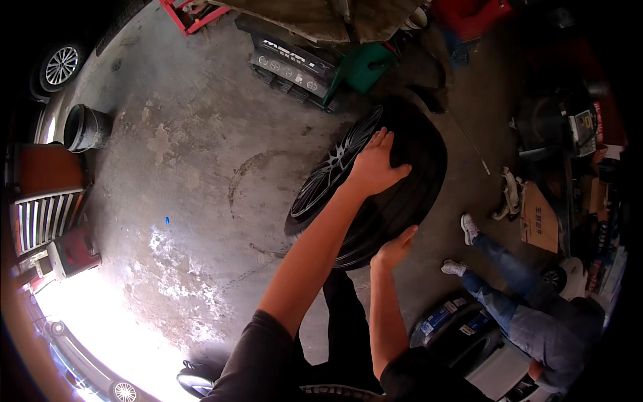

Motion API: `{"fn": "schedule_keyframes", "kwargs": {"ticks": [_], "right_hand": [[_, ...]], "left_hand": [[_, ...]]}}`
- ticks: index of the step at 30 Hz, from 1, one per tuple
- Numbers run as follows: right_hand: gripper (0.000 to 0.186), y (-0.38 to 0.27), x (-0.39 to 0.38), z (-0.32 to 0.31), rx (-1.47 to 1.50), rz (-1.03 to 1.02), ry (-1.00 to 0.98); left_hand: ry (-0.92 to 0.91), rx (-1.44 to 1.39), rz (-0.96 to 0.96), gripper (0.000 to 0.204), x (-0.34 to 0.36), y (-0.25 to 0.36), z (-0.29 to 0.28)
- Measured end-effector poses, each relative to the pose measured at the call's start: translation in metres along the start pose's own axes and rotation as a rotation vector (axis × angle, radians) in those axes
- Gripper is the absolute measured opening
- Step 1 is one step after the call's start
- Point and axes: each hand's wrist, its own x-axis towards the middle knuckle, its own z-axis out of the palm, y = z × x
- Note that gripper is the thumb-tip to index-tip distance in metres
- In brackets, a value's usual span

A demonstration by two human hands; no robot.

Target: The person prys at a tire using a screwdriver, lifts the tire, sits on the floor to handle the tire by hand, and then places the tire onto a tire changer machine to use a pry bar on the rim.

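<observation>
A black tyre on a dark spoked alloy rim (328,175) stands upright on its tread on the concrete floor in front of me. My left hand (375,164) lies flat on top of the tyre (418,174), fingers spread over the tread. My right hand (395,246) presses against the near lower part of the tread. Both forearms reach up from the lower edge.
A person in jeans and white shoes (529,301) sits at the right beside tyres (462,328) with labels. A dark bucket (86,127) stands at the left, a green can (365,67) and black crate (291,63) at the back, a cardboard box (539,218) right.
</observation>
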Motion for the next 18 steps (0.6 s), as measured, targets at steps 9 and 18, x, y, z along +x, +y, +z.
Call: {"fn": "schedule_keyframes", "kwargs": {"ticks": [9, 18], "right_hand": [[0.088, -0.162, 0.204, 0.127, -0.376, 0.062, -0.106], [0.082, -0.170, 0.239, 0.134, -0.300, 0.140, -0.125]], "left_hand": [[0.373, -0.333, -0.539, 0.048, -0.035, -0.106, -0.028], [0.232, -0.218, -0.679, 0.047, -0.027, -0.127, 0.016]]}}
